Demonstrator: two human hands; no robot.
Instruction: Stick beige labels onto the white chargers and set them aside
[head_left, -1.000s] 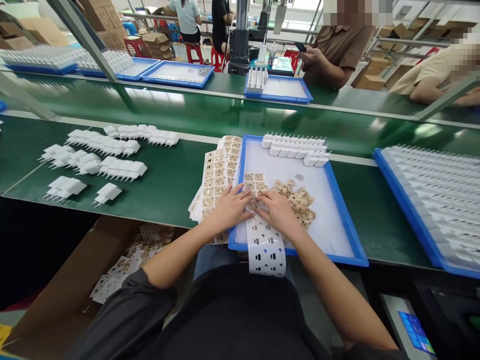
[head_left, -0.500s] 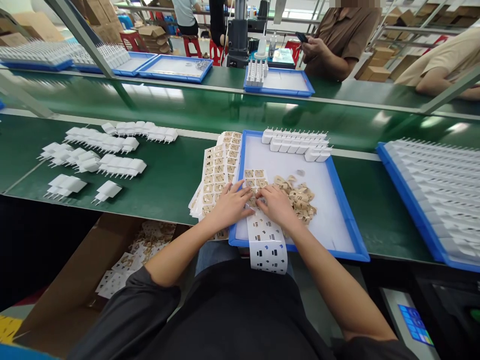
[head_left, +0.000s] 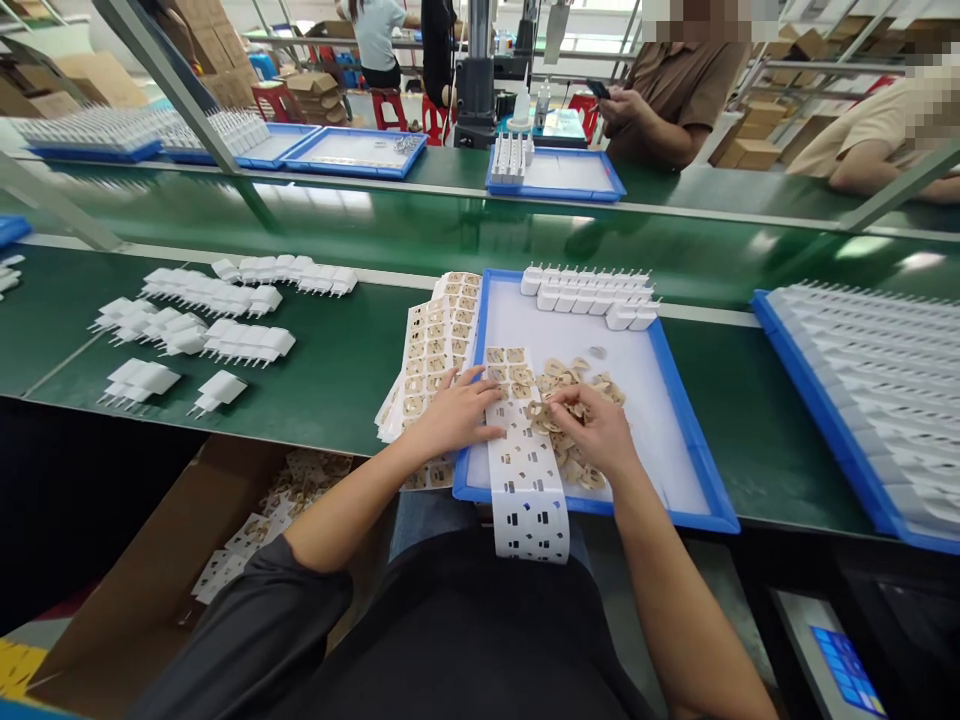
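A long white label sheet (head_left: 529, 460) lies over the left part of a blue-rimmed tray (head_left: 686, 430) and hangs past its front edge; tan labels remain on its far end. My left hand (head_left: 461, 408) rests on the sheet's left side, fingers spread. Above a pile of tan label pieces (head_left: 577, 470), my right hand (head_left: 600, 430) pinches a small tan piece (head_left: 537, 410) between thumb and fingertips. More label sheets (head_left: 427, 350) are stacked left of the tray. White plug adapters (head_left: 592, 293) stand in rows at the tray's back.
White adapters (head_left: 247, 340) lie in groups on the green bench at left. Another blue tray (head_left: 817, 420) full of adapters is at right. Below the bench at left, a cardboard box (head_left: 142, 570) holds scrap sheets. A person (head_left: 667, 100) across the bench holds a phone.
My right hand has moved right, off the sheet and over the pile, with a tan piece in its fingers. More of the sheet is bare. My left hand has barely moved.
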